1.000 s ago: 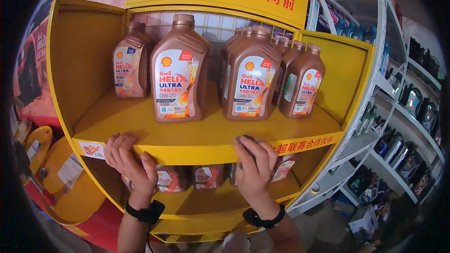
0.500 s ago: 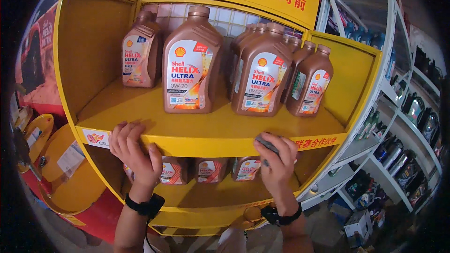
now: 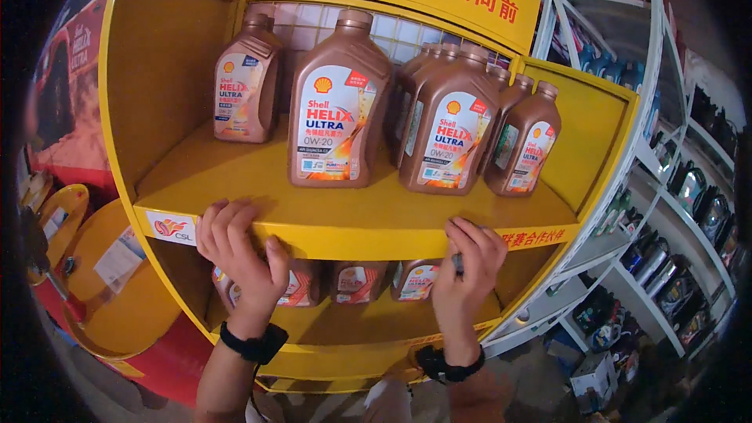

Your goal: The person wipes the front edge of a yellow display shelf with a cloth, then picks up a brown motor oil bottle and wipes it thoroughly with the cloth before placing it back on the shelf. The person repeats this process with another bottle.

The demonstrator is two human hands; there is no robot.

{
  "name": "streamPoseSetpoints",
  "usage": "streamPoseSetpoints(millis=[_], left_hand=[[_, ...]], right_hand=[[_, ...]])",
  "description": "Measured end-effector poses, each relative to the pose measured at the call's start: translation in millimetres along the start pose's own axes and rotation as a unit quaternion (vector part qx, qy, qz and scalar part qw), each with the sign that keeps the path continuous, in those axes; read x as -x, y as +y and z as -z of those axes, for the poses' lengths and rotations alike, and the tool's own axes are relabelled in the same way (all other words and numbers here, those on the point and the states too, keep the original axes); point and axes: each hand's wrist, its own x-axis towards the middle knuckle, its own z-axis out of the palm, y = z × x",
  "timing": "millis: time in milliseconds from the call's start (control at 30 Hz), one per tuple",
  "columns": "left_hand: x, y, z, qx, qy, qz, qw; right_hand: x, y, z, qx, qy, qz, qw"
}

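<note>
My left hand (image 3: 244, 262) rests at the left part of the yellow shelf's front edge (image 3: 360, 243), its fingers laid over the lip and its thumb apart. At the right part of the same edge, my right hand (image 3: 470, 270) is closed around a dark grey cloth (image 3: 458, 264), most of which the hand hides. Its fingertips touch the top of the lip. Brown plastic motor oil bottles stand upright on this shelf: a large one (image 3: 337, 110) in the middle, a smaller one (image 3: 244, 86) at the left, another large one (image 3: 450, 129) and a smaller one (image 3: 526, 145) at the right.
Below, a lower shelf holds several more brown bottles (image 3: 359, 282). Yellow side panels (image 3: 168, 70) wall in the shelf. Red and yellow drums (image 3: 98, 282) stand at the left, and a white rack (image 3: 627, 298) with bottles and packages at the right.
My right hand's fingers have folded down onto the edge, and less of the grey cloth shows. My left hand stays on the lip. The whole scene has shifted slightly to the right in view.
</note>
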Motion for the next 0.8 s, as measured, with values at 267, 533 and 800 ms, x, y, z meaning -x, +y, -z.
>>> streamPoseSetpoints(millis=[267, 533, 800], left_hand=[[-3, 5, 1, 0.038, 0.003, 0.022, 0.999], [-12, -1, 24, 0.040, -0.072, -0.003, 0.997], [-1, 0, 8, 0.031, -0.051, -0.006, 0.998]], right_hand=[[0, -111, -69, -0.205, -0.045, 0.144, 0.967], [23, -23, -44, -0.103, 0.011, 0.315, 0.944], [58, 9, -52, -0.097, 0.100, 0.100, 0.985]])
